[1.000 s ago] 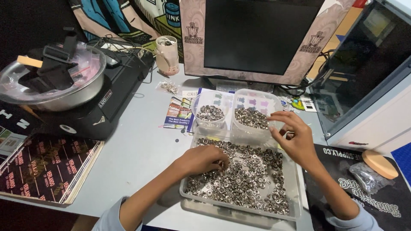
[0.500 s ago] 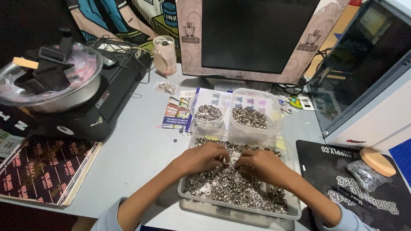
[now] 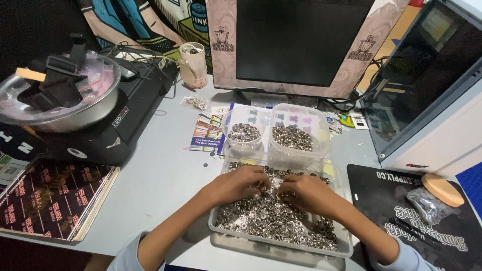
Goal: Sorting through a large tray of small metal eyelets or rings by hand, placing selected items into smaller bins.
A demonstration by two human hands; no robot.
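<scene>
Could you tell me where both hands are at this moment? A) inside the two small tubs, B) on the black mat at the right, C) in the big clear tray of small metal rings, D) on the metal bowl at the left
C: the left hand and right hand both rest, fingers down, among the small metal rings in the big clear tray, in front of the two small tubs.

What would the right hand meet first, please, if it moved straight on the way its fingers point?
Probably the left hand: the right hand points leftward across the metal pieces, fingertips almost meeting.

We see two tubs (image 3: 244,131) behind the tray (image 3: 281,246), the monitor (image 3: 296,42) behind them, a bowl (image 3: 60,108) far left.
</scene>
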